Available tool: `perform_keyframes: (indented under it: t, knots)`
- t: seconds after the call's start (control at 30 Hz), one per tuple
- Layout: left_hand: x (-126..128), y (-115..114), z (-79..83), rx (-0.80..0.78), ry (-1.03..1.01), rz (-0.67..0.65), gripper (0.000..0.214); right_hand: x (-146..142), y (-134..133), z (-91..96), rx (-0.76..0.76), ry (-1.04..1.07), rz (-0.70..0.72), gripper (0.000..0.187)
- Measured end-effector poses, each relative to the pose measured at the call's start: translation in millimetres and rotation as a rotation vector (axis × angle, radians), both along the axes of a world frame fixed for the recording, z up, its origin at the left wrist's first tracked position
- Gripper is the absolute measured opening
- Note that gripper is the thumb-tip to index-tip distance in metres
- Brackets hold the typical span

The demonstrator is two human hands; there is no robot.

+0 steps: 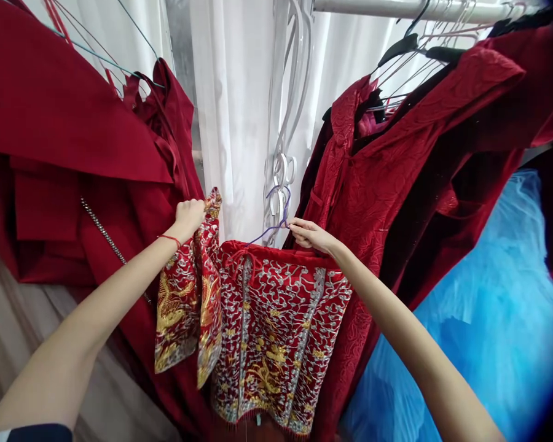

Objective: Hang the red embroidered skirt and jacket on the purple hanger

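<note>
The left hand (190,216) closes fully on the upper corner of one embroidered red garment (267,331), held at centre; the right hand (308,234) pinches its one purple hanger (279,212). Red gowns (396,184) crowd both sides. Behind hang white hangers (283,123), one white curtain (230,110), one rail (396,7).

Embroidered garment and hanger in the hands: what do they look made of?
Embroidered garment: red cloth, possibly velvet by its matte nap, densely stitched with shiny gold and silver thread. Hanger: thin bent wire, purple-coated, likely metal. Left hand grips the garment; right hand pinches the hanger.
</note>
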State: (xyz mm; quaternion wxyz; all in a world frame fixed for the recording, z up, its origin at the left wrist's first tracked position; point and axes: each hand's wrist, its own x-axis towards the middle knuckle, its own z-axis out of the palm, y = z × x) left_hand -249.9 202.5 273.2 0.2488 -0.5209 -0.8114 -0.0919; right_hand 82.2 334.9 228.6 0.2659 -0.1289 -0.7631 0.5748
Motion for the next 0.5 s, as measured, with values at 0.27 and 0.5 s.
perform_keyframes:
  t: [0.27, 0.5]
  knots:
    - [-55, -8, -5.6, 0.144, -0.228, 0.255, 0.033, 9, 20, 11.8, -0.003, -0.126, 0.125, 0.042]
    - [-48, 8, -3.6, 0.321, -0.432, 0.326, 0.042, 9, 40, 12.3, -0.083, -0.182, 0.241, 0.037]
